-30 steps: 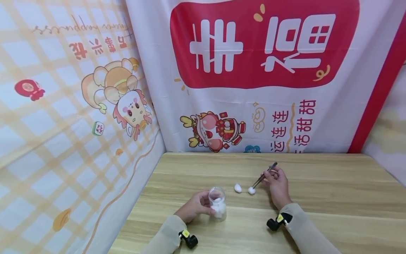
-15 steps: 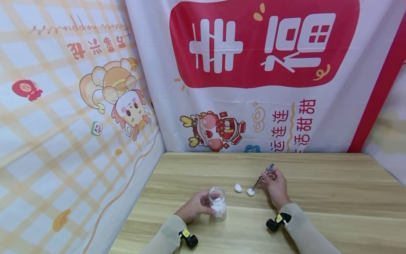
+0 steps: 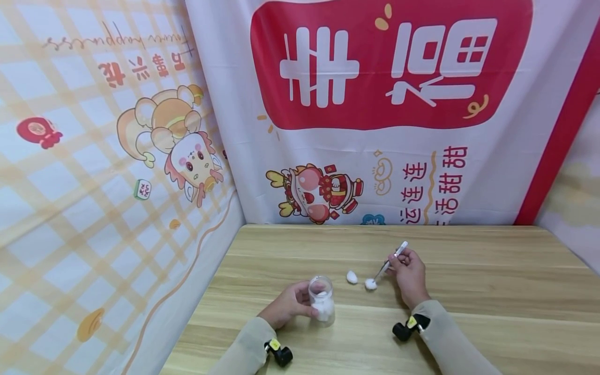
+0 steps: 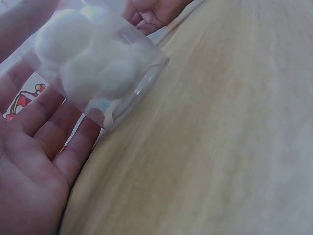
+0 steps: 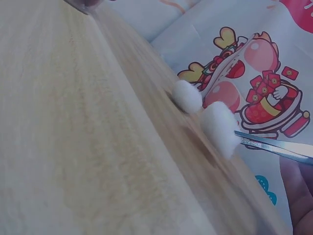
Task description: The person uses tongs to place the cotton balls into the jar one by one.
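Note:
My left hand [image 3: 291, 304] holds a clear jar [image 3: 323, 307] upright on the table, its fingers and thumb around the side. Several white cotton balls [image 4: 105, 73] fill the jar's lower part. In my right hand [image 3: 412, 280] is a pair of metal tweezers [image 3: 385, 265], pinched between thumb and fingers and slanting down to the left. Their tips meet a cotton ball [image 5: 220, 129]; whether it is clear of the wood cannot be told. A second cotton ball [image 3: 351, 277] lies on the table just left of it, between the tweezers and the jar.
The wood-grain table [image 3: 492, 291] ends at a printed white and red cloth [image 3: 319, 156] behind. A checked, cartoon-printed cloth [image 3: 117, 208] stands along the left. Each wrist carries a small black camera [image 3: 281, 354].
The tweezers have turned slightly in my right hand, and the cotton ball at their tips has shifted a little nearer. My left hand and the jar have stayed put.

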The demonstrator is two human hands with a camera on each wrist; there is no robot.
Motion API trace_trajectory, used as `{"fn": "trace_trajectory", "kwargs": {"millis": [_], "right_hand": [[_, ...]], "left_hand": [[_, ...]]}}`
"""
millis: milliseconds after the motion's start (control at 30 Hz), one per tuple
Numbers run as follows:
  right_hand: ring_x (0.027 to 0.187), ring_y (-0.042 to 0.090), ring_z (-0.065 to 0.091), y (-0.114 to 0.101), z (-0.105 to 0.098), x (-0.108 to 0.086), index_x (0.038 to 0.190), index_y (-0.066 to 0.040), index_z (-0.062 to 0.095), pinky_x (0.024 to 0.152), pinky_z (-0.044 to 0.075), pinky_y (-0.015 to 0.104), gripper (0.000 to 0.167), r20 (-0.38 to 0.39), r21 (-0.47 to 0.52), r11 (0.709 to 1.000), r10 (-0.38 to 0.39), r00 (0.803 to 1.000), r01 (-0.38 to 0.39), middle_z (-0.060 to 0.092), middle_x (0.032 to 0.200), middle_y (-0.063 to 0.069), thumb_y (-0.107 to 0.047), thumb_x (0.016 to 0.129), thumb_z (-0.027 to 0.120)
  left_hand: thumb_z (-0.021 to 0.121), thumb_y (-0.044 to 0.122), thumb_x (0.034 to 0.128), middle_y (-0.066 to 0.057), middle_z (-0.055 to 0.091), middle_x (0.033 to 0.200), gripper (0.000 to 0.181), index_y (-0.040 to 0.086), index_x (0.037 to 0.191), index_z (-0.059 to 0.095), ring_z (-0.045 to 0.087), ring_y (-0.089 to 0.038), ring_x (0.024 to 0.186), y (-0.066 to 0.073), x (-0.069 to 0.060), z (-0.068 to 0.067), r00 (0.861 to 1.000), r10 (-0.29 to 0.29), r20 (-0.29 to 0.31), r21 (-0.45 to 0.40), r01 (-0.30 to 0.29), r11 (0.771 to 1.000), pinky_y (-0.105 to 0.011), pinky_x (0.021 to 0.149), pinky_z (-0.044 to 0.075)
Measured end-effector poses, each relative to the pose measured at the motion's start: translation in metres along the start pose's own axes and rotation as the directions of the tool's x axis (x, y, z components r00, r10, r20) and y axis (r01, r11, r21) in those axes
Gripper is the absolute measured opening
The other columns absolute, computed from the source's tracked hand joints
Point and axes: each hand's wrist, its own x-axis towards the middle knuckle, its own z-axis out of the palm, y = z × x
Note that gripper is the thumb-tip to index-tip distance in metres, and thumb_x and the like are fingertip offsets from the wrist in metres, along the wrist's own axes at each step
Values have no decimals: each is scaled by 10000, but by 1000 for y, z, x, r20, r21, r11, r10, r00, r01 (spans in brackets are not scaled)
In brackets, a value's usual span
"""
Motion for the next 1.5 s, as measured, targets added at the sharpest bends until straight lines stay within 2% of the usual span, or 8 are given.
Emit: {"fn": "trace_trajectory", "kwargs": {"millis": [133,233,500,733,833,1033,1300,1500], "right_hand": [[829,121,602,-3,-2,2,1133,-32,509,721,584,315,214,-9,26,1000,1,1000,-1,530,937,60,-30,945,610],[820,121,607,-6,-2,2,1113,-25,510,706,587,321,201,-13,60,998,-12,1000,13,532,906,47,1,939,608],[903,248,660,-12,-6,5,1099,-24,513,723,587,337,231,-23,103,994,-25,999,28,550,915,62,-48,916,653],[841,157,654,-19,-5,5,1086,-49,517,724,586,327,217,-23,140,990,-25,999,28,543,911,48,-48,917,652],[842,164,650,-21,-5,4,1082,-46,522,729,585,333,205,-27,151,988,-17,999,21,543,911,55,-42,919,647],[868,176,652,-27,-5,2,1097,-47,528,757,579,344,222,-21,153,988,-4,1000,7,545,933,69,-74,918,658],[913,196,656,-34,-3,-2,1104,-67,525,786,573,366,239,-6,137,990,20,1000,-19,545,970,78,-142,920,658],[946,208,656,-40,-1,-3,1140,-73,522,808,566,359,266,0,126,992,16,1000,-16,541,1008,87,-163,927,653]], "left_hand": [[832,136,760,-90,590,1306,645,45,1335,554,558,-246,1176,-1,0,1,1000,0,-4,-2,0,1000,-342,1007,438],[825,118,767,-94,581,1320,640,48,1340,550,550,-249,1188,-1,1,2,1000,-6,-5,-13,6,1000,-339,1014,432],[822,106,769,-107,571,1330,652,30,1350,536,548,-252,1190,-1,-1,3,1000,-10,4,-25,10,1000,-342,1019,428],[823,117,768,-104,564,1342,660,30,1354,532,540,-254,1207,0,-1,1,1000,2,9,-16,-2,1000,-347,1027,423],[832,138,756,-104,571,1332,675,28,1351,533,548,-253,1196,0,-1,1,1000,7,10,-10,-6,1000,-351,1011,440],[836,153,755,-116,561,1344,690,8,1354,524,537,-254,1212,0,0,2,1000,15,17,-33,-15,999,-348,1022,430],[815,97,776,-106,562,1347,646,48,1357,537,535,-250,1218,0,-1,2,1000,-17,2,-35,17,999,-344,1038,413],[813,99,774,-102,554,1356,648,64,1359,538,526,-261,1231,-1,1,1,1000,0,13,-37,0,999,-353,1042,410]]}}
